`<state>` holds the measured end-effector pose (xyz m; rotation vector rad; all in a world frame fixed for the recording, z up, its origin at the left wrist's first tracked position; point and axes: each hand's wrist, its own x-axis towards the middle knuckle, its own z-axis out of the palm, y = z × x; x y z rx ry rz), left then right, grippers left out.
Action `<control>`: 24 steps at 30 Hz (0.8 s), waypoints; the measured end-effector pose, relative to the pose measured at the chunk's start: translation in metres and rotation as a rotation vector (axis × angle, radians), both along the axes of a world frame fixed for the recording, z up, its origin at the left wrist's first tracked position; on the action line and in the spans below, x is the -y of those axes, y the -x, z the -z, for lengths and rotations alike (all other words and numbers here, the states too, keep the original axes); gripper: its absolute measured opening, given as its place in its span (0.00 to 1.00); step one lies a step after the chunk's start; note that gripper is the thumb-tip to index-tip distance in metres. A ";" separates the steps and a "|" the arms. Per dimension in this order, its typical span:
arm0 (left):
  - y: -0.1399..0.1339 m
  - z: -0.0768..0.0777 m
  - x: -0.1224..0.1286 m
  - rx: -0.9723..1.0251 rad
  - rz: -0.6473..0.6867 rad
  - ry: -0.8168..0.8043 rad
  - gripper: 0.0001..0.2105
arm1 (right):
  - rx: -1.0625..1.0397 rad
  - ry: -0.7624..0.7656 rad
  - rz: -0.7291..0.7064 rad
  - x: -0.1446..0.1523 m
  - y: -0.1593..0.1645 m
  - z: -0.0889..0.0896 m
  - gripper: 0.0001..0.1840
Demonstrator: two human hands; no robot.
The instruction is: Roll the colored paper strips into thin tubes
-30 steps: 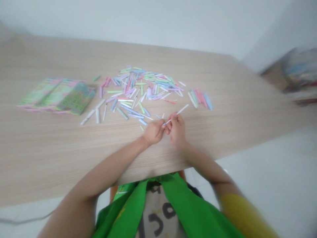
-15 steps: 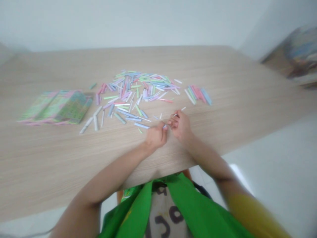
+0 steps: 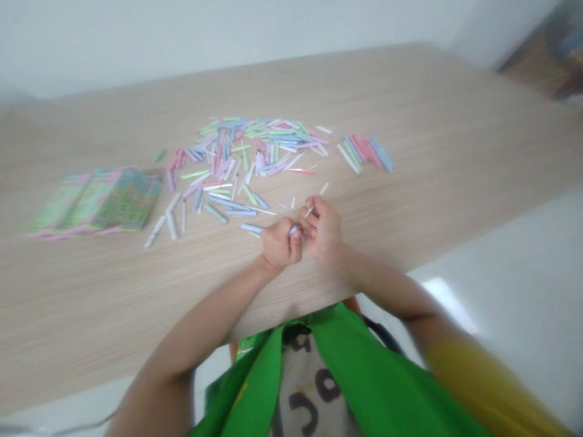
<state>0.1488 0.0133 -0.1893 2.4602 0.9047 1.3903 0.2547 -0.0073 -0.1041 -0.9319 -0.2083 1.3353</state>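
My left hand [image 3: 281,244] is closed around a small pale blue tube-shaped piece [image 3: 294,230], whose end shows by the thumb. Close against it, my right hand [image 3: 324,229] is curled with a thin white stick [image 3: 310,211] between its fingers. The fingers of both hands meet, and what lies between the fingertips is partly hidden. Just beyond them lies a loose pile of thin pastel sticks and tubes [image 3: 246,212] in blue, green, pink, purple and white. A short white stick [image 3: 324,188] rests past my right hand.
A neat row of pastel tubes [image 3: 364,152] lies to the right of the pile. Flat green and pink printed packets [image 3: 91,200] overlap at the left, with several whitish tubes [image 3: 171,224] beside them. The wooden table's [image 3: 410,200] near edge runs close to my body.
My hands have come together, the right one moving in against the left. The camera view has tilted and shifted a little. The pile looks the same.
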 end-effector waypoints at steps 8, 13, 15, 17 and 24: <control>0.004 -0.002 -0.006 0.102 0.039 -0.075 0.15 | -0.057 0.027 -0.051 0.001 0.000 0.002 0.17; 0.012 -0.002 -0.009 0.158 0.018 -0.139 0.16 | -0.155 0.035 -0.192 0.000 -0.009 -0.008 0.18; 0.014 0.001 -0.011 0.184 0.044 -0.166 0.17 | -0.161 0.012 -0.231 0.000 -0.014 -0.011 0.18; 0.016 0.005 -0.011 0.207 0.089 -0.186 0.16 | -0.149 -0.011 -0.271 0.000 -0.020 -0.013 0.19; 0.012 0.005 -0.009 0.449 0.011 0.209 0.26 | 0.060 -0.086 -0.353 -0.003 -0.033 -0.013 0.21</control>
